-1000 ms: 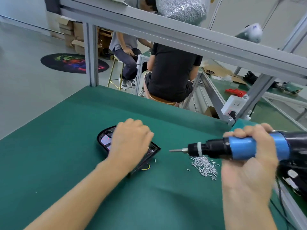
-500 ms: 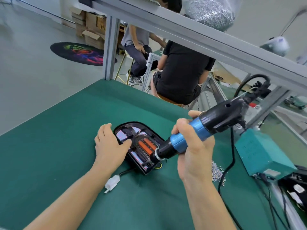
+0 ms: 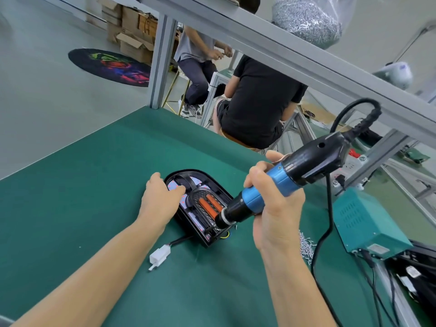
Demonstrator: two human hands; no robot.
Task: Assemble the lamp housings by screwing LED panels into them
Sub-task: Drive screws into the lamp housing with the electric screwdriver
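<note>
Head view looks down on a green bench (image 3: 82, 197) where a black lamp housing (image 3: 200, 208) lies flat, its LED panel (image 3: 186, 201) with two orange strips seated inside. Left hand (image 3: 160, 201) rests on the housing's left rim with relaxed fingers, thumb touching the panel. Right hand (image 3: 273, 208) grips a blue-and-black electric screwdriver (image 3: 283, 180), tilted, its tip down in the housing's near end. A white connector (image 3: 160, 256) on a black lead lies just beside the housing; loose screws (image 3: 305, 247) sit near a teal power box (image 3: 363, 223).
</note>
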